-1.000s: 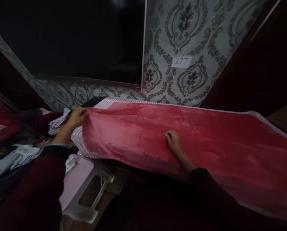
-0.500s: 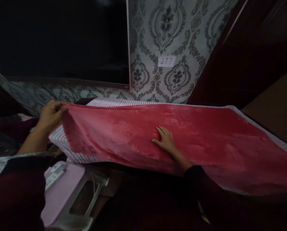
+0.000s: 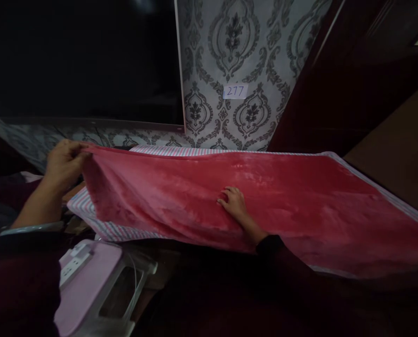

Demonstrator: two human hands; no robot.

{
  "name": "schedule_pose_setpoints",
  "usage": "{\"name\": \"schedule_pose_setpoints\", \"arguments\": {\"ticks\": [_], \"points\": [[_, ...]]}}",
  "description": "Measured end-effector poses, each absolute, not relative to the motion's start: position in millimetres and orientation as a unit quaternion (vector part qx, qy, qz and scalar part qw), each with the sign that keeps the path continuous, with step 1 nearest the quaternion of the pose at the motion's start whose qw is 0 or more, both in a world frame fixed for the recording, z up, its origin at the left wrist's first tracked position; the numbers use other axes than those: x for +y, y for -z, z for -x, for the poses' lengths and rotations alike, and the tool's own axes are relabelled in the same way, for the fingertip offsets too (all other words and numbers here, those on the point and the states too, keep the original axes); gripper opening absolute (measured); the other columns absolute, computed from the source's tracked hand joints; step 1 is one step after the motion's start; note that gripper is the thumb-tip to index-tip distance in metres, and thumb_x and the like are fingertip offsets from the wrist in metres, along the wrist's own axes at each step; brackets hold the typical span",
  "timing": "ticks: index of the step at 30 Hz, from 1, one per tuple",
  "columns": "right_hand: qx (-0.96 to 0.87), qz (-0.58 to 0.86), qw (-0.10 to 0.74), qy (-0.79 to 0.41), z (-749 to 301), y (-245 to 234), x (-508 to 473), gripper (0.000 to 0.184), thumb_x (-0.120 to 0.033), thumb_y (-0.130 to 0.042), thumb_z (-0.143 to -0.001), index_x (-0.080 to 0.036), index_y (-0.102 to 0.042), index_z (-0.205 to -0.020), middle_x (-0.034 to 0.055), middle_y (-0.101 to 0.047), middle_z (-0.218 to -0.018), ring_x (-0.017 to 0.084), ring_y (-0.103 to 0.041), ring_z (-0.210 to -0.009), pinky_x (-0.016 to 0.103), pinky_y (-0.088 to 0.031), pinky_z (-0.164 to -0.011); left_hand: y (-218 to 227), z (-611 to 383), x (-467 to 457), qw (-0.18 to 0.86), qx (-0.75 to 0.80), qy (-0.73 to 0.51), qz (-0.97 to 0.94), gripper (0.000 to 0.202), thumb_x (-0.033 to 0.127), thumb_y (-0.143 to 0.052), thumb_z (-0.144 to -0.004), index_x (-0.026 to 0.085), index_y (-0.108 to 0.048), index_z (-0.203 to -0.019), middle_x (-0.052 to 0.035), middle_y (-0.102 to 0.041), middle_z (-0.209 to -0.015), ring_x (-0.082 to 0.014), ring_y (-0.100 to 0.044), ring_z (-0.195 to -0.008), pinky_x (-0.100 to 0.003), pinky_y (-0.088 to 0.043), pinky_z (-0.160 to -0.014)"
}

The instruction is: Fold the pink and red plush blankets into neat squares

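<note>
A red plush cloth [image 3: 282, 196] lies spread along a board covered in pink-and-white striped fabric [image 3: 90, 213]. My left hand [image 3: 63, 164] is closed on the cloth's left end and holds it lifted a little off the board. My right hand [image 3: 234, 203] rests palm down on the middle of the cloth near its front edge, fingers stretched out and lying flat.
A pink plastic stool [image 3: 93, 281] with a white power strip [image 3: 72, 264] on it stands below the board's left end. Behind are patterned wallpaper with a "277" label [image 3: 234, 91], a dark screen [image 3: 82, 61] and a dark wooden door [image 3: 363, 84]. Clothes are piled at the far left.
My left hand has pulled the cloth's left end farther left and up. My right hand has flattened on the cloth. The view has shifted to the right.
</note>
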State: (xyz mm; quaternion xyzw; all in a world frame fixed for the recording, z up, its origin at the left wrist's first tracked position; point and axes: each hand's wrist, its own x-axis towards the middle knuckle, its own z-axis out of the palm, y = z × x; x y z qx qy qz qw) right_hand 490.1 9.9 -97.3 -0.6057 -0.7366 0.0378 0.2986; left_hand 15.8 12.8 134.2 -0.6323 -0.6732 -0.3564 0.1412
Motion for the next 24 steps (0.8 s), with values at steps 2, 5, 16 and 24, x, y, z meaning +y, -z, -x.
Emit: {"name": "schedule_pose_setpoints", "arguments": {"ticks": [2,5,16,24], "points": [[-0.743,0.605,0.285,-0.029,-488,96,10,0.017,-0.028,-0.064,-0.09,-0.022,-0.074,-0.102,0.0125,-0.068,-0.12,0.03,-0.057,-0.116,0.046,-0.045,-0.097,-134,-15,13,0.136,-0.671,0.361,0.633,0.045,0.041,-0.045,-0.071,0.019,-0.071,-0.1,-0.007,-0.058,-0.093,-0.0259,-0.06,-0.096,-0.042,-0.052,-0.097],[-0.751,0.605,0.263,-0.023,-485,96,11,0.017,-0.023,-0.056,-0.093,-0.022,-0.072,-0.087,0.0126,-0.068,-0.104,0.029,-0.058,-0.104,0.044,-0.046,-0.09,-132,-13,16,0.14,-0.662,0.368,0.637,0.04,0.04,-0.047,-0.072,0.021,-0.071,-0.098,-0.0062,-0.057,-0.091,-0.0253,-0.06,-0.093,-0.042,-0.052,-0.096],[-0.656,0.587,0.474,-0.011,-516,59,12,0.026,-0.027,-0.037,-0.095,-0.022,-0.062,-0.091,0.0116,-0.066,-0.092,0.027,-0.058,-0.089,0.039,-0.047,-0.083,-131,-8,19,0.157,-0.681,0.306,0.646,0.043,0.041,-0.045,-0.071,0.018,-0.068,-0.099,-0.0052,-0.047,-0.081,-0.0245,-0.055,-0.082,-0.04,-0.052,-0.088],[-0.64,0.598,0.468,0.119,-553,5,13,0.022,-0.028,-0.038,-0.096,-0.022,-0.059,-0.092,0.0108,-0.066,-0.094,0.025,-0.058,-0.086,0.035,-0.045,-0.076,-148,-32,9,0.167,-0.667,0.364,0.628,0.037,0.036,-0.05,-0.075,0.017,-0.069,-0.101,-0.0074,-0.055,-0.088,-0.0273,-0.06,-0.096,-0.044,-0.05,-0.098]]}}
